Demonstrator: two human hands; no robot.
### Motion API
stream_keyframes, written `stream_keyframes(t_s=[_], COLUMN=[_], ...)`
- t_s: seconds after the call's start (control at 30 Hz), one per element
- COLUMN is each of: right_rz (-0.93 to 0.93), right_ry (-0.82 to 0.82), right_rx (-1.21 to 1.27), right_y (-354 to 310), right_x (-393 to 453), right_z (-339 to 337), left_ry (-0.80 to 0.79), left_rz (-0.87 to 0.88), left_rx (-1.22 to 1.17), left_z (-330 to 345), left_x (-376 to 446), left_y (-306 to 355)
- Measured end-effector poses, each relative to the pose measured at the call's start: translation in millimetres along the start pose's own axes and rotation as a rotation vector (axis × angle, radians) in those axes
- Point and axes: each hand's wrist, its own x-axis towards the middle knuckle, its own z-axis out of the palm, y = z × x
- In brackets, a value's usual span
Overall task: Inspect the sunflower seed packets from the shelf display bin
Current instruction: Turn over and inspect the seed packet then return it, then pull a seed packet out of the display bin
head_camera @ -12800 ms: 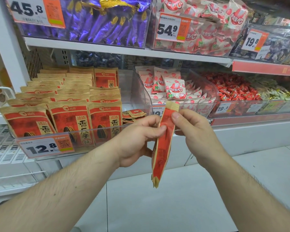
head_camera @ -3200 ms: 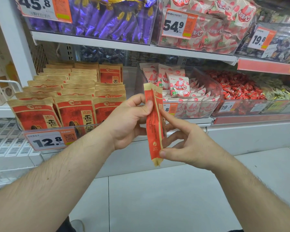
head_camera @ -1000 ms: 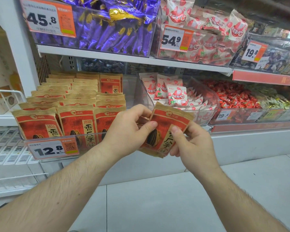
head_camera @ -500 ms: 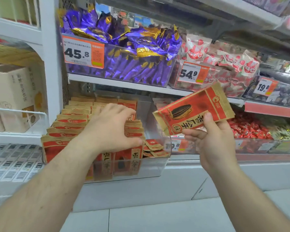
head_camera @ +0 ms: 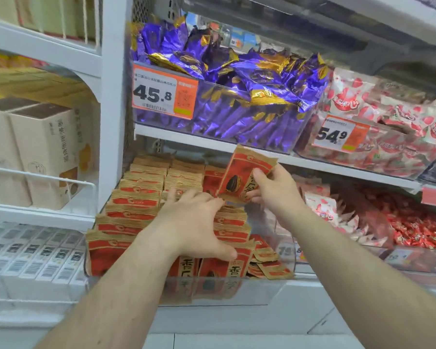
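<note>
Right hand (head_camera: 269,190) has brought its pinched packet (head_camera: 242,180) over the bin (head_camera: 275,285); left hand (head_camera: 194,222), fingers spread, now presses the rows.

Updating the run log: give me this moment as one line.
left hand: spread on binned packets | right hand: holds seed packet above bin | step: not yet in bin

White shelving (head_camera: 237,144) stands over a pale, seemingly tiled floor (head_camera: 237,341), evenly lit.
</note>
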Motion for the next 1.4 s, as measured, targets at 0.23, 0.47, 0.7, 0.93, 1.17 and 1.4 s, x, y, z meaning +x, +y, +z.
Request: stream_keyframes(t_s=[0.23, 0.47, 0.7, 0.93, 1.17, 1.4], right_rz=[0.14, 0.206, 0.202, 0.53, 0.344, 0.3], right_ry=[-0.278, -0.439, -0.481, -0.284, -0.567, -0.317], right_rx=[-0.154, -0.398, -0.605, -0.039, -0.001, -0.055], right_y=[19, 27, 18, 23, 27, 27], right_x=[33, 58, 63, 51, 44, 52], right_z=[27, 38, 57, 42, 34, 47], left_ry=[-0.021, -0.022, -0.012, -0.012, -0.004, -0.002], left_rz=[0.016, 0.015, 0.018, 0.018, 0.013, 0.012], left_rx=[-0.044, -0.087, -0.09, -0.081, -0.057, -0.025], left_z=[0, 0, 0, -1, -2, 0], left_x=[2, 2, 1, 1, 1, 2], left_y=[-6, -7, -7, -6, -4, -2])
